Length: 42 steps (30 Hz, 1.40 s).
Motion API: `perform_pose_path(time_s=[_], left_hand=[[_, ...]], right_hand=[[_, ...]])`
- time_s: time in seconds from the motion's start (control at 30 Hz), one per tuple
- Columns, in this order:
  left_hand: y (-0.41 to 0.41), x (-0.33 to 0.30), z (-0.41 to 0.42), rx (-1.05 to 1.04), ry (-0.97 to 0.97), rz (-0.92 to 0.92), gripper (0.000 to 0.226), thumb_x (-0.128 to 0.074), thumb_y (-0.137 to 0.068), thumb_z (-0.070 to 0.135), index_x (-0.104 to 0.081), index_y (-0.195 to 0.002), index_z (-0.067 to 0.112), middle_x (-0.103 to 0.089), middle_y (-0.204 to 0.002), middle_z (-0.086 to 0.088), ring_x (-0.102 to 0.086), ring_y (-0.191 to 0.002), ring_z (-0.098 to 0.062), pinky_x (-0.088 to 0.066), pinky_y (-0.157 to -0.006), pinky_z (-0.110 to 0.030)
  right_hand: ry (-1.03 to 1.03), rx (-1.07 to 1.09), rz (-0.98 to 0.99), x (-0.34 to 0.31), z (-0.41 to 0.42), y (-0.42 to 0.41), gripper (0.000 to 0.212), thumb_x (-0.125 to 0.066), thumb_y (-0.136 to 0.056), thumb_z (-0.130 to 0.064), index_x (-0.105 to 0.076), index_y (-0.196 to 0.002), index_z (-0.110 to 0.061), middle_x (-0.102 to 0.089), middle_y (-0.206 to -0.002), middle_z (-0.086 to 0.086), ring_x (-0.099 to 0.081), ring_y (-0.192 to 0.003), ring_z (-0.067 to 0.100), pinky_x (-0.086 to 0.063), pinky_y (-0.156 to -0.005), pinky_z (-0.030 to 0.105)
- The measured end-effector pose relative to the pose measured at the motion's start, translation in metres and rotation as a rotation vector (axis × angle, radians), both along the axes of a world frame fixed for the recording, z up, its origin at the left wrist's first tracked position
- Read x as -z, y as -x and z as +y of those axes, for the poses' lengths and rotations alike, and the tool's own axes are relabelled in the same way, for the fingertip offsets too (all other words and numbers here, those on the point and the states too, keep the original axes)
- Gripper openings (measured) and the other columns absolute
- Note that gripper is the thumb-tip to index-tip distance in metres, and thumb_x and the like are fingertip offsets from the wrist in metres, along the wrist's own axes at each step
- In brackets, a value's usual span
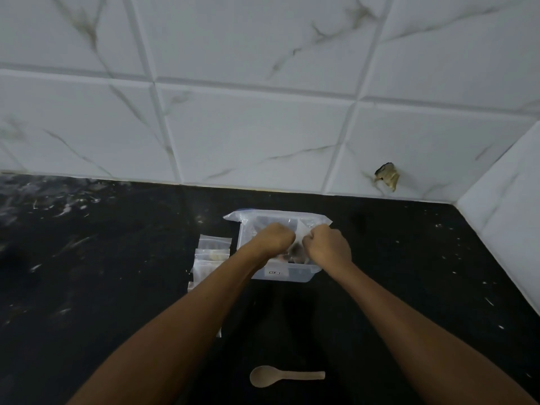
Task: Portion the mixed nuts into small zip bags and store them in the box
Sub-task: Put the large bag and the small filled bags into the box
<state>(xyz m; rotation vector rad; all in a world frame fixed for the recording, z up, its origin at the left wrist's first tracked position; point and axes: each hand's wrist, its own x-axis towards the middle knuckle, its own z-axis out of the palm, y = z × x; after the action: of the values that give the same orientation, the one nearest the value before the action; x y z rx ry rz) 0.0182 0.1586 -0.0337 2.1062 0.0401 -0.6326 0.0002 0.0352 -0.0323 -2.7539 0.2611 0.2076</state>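
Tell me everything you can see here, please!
box: one, clear plastic, on the counter near the wall
zip bag: one, clear, over the box, pinched by both hands
small zip bags: a few, clear, stacked left of the box
spoon: one, pale, lying near the front
counter: one, black, speckled
wall tiles: white, marbled, behind
left hand: one, gripping the bag
right hand: one, gripping the bag

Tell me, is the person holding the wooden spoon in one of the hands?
No, the wooden spoon lies alone on the counter, while the left hand and right hand are over the box.
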Motion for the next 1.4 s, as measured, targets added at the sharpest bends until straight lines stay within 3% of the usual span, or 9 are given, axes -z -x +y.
perform_pose_path(time_s=[0.13, 0.27, 0.5, 0.67, 0.83, 1.03, 1.13, 1.3, 1.4], left_hand=[[-0.01, 0.012, -0.006, 0.037, -0.015, 0.081, 0.021, -0.046, -0.098, 0.015, -0.061, -0.108, 0.004, -0.067, -0.104, -0.015, -0.063, -0.092, -0.022, -0.051, -0.085, -0.035], [-0.019, 0.019, -0.008, 0.089, -0.069, 0.14, 0.023, -0.049, -0.096, 0.017, -0.062, -0.111, 0.005, -0.068, -0.109, -0.013, -0.063, -0.105, -0.025, -0.049, -0.098, -0.045], [-0.021, 0.028, -0.008, 0.309, -0.262, 0.127, 0.03, -0.056, -0.093, 0.012, -0.062, -0.122, 0.009, -0.062, -0.125, -0.012, -0.056, -0.12, -0.028, -0.044, -0.106, -0.048], [-0.007, 0.004, 0.0, 0.261, -0.288, -0.102, 0.025, -0.054, -0.096, 0.012, -0.064, -0.117, 0.005, -0.064, -0.121, -0.015, -0.059, -0.113, -0.027, -0.045, -0.105, -0.045], [0.028, -0.023, 0.052, -0.076, -0.005, -0.279, 0.029, -0.043, -0.099, 0.011, -0.063, -0.12, 0.012, -0.065, -0.114, -0.004, -0.064, -0.092, -0.011, -0.05, -0.071, -0.019], [0.08, -0.006, 0.137, -0.333, -0.017, -0.146, 0.02, -0.046, -0.098, 0.013, -0.065, -0.094, 0.017, -0.066, -0.095, -0.004, -0.064, -0.088, -0.019, -0.053, -0.072, -0.032], [0.102, 0.016, 0.163, -0.373, -0.065, -0.001, 0.019, -0.05, -0.096, 0.015, -0.067, -0.096, 0.007, -0.067, -0.096, -0.012, -0.065, -0.087, -0.024, -0.053, -0.078, -0.039], [0.138, 0.041, 0.166, -0.451, -0.044, 0.142, 0.016, -0.052, -0.092, 0.015, -0.064, -0.085, 0.006, -0.062, -0.082, -0.011, -0.058, -0.074, -0.022, -0.046, -0.066, -0.033], [0.149, 0.046, 0.157, -0.472, 0.009, 0.187, 0.019, -0.05, -0.097, 0.019, -0.063, -0.092, 0.005, -0.057, -0.081, -0.01, -0.052, -0.074, -0.021, -0.042, -0.062, -0.03]], right_hand=[[0.211, -0.136, 0.017, 0.002, 0.005, -0.004, 0.016, -0.054, -0.092, -0.034, -0.056, -0.09, -0.018, -0.056, -0.079, -0.001, -0.061, -0.082, 0.02, -0.046, -0.084, 0.035], [0.375, -0.235, -0.061, 0.014, 0.008, -0.006, 0.02, -0.055, -0.092, -0.036, -0.063, -0.094, -0.018, -0.056, -0.075, -0.003, -0.062, -0.081, 0.02, -0.033, -0.075, 0.033], [0.465, -0.278, 0.127, 0.015, 0.014, -0.015, 0.024, -0.056, -0.094, -0.028, -0.064, -0.112, -0.016, -0.066, -0.106, 0.003, -0.062, -0.099, 0.02, -0.039, -0.071, 0.03], [0.51, -0.272, 0.071, -0.009, 0.013, -0.005, 0.022, -0.058, -0.093, -0.031, -0.063, -0.108, -0.015, -0.063, -0.098, 0.004, -0.061, -0.09, 0.019, -0.043, -0.069, 0.03], [0.029, -0.188, -0.262, -0.033, 0.033, 0.032, 0.02, -0.054, -0.095, -0.031, -0.063, -0.085, -0.015, -0.066, -0.08, 0.0, -0.063, -0.073, 0.016, -0.056, -0.066, 0.034], [-0.646, -0.091, 0.281, 0.001, 0.097, 0.075, 0.013, -0.054, -0.097, -0.026, -0.065, -0.095, -0.019, -0.068, -0.089, 0.002, -0.068, -0.079, 0.013, -0.059, -0.073, 0.028], [-0.747, 0.049, 0.437, 0.031, 0.117, 0.089, 0.011, -0.056, -0.095, -0.022, -0.065, -0.098, -0.017, -0.066, -0.097, 0.004, -0.066, -0.089, 0.016, -0.058, -0.085, 0.034], [-0.74, 0.218, 0.474, 0.057, 0.136, 0.104, 0.022, -0.061, -0.091, -0.032, -0.06, -0.103, -0.013, -0.062, -0.095, 0.004, -0.06, -0.081, 0.013, -0.054, -0.07, 0.026], [-0.741, 0.24, 0.478, 0.066, 0.143, 0.105, 0.02, -0.061, -0.091, -0.03, -0.059, -0.105, -0.016, -0.064, -0.101, 0.006, -0.062, -0.088, 0.016, -0.056, -0.078, 0.031]])
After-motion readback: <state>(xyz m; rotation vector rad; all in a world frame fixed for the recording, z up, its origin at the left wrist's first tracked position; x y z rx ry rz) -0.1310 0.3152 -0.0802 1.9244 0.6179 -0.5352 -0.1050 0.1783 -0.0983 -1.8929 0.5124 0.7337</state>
